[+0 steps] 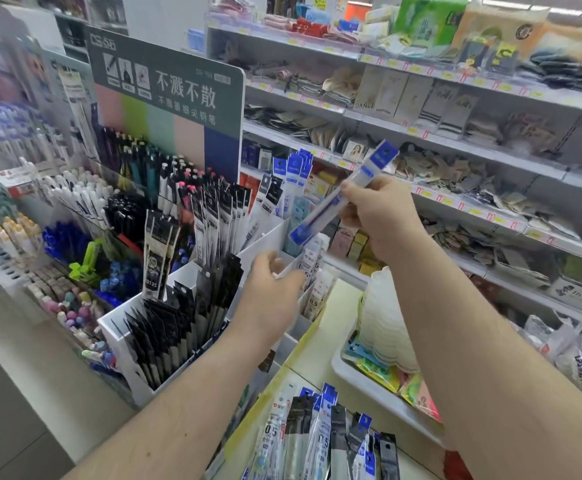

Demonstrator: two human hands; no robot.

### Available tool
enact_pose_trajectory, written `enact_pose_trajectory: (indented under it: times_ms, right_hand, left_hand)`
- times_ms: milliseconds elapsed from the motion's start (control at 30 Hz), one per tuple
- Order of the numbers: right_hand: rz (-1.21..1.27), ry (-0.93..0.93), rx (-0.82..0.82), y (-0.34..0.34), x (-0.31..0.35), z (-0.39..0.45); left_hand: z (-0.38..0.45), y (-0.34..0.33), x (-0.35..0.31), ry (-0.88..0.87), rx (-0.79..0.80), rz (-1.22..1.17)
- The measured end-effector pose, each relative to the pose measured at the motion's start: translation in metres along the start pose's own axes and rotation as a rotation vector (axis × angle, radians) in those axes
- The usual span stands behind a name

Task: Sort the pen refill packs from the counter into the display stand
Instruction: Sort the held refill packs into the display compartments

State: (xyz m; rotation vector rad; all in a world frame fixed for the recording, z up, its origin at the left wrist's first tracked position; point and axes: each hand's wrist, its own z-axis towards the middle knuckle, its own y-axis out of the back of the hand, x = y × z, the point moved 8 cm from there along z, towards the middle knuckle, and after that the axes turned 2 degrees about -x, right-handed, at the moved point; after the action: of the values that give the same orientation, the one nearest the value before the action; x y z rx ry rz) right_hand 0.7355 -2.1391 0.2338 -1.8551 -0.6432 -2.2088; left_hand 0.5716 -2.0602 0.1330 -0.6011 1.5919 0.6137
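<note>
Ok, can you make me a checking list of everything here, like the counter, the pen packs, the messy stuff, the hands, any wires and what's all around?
Surface: pale counter, partly covered.
Job's things: pile of refill packs lying on the counter; blue refill pack held tilted in the air; white display stand with black packs in its front compartments, white and blue ones further back.
Clutter: white tray with colourful packets, and a stack of white items in it.
Grippers: right hand grips the blue refill pack; left hand reaches over a stand divider, holding nothing visible.
Cables: nothing seen.
Surroundings: shop shelves of packaged goods; pen racks; green sign.
</note>
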Motion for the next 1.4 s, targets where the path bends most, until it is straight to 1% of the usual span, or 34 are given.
enact_pose_trajectory:
  times_ms: [67,100,233,333,500,667,833,900,1000,1100,1167,1333,1400]
  right_hand:
    - [-0.050,0.081,-0.018,-0.009,0.009,0.015]
    - [-0.083,0.114,-0.014,-0.014,0.011,0.022]
    - [-0.209,0.186,0.002,-0.034,0.009,0.051]
    - [-0.299,0.228,0.020,-0.046,0.010,0.063]
    - [-0.368,0.306,0.062,-0.061,0.015,0.068]
    - [-0.453,0.372,0.085,-0.071,0.021,0.071]
    - [-0.577,0.416,0.128,-0.087,0.014,0.071]
    - [-0.609,0.393,0.138,-0.089,0.008,0.073]
    - [-0.648,0.310,0.148,-0.091,0.001,0.080]
    - [-0.687,0.293,0.150,-0.097,0.001,0.082]
    - [-0.654,0.291,0.123,-0.096,0.004,0.084]
    - [-0.354,0.361,-0.019,-0.072,0.034,0.086]
    - [-0.361,0.335,0.045,-0.078,0.032,0.082]
  left_hand:
    - [0.009,-0.003,-0.010,-0.049,-0.001,0.030]
    - [0.015,-0.005,-0.015,-0.077,0.000,0.082]
    - [0.040,-0.019,-0.023,-0.121,0.061,0.488]
    - [0.057,-0.024,-0.014,-0.070,0.080,0.723]
    - [0.067,-0.023,-0.007,-0.026,0.078,0.823]
    - [0.068,-0.024,-0.005,-0.010,0.067,0.826]
    - [0.070,-0.024,-0.004,-0.010,0.039,0.734]
    - [0.071,-0.024,-0.005,-0.011,0.027,0.688]
    - [0.071,-0.025,-0.007,-0.005,0.013,0.642]
    - [0.070,-0.025,-0.008,-0.003,0.013,0.612]
    - [0.071,-0.024,-0.007,-0.009,0.013,0.594]
    - [0.072,-0.021,-0.002,-0.018,-0.012,0.511]
    - [0.072,-0.020,0.001,-0.017,-0.021,0.427]
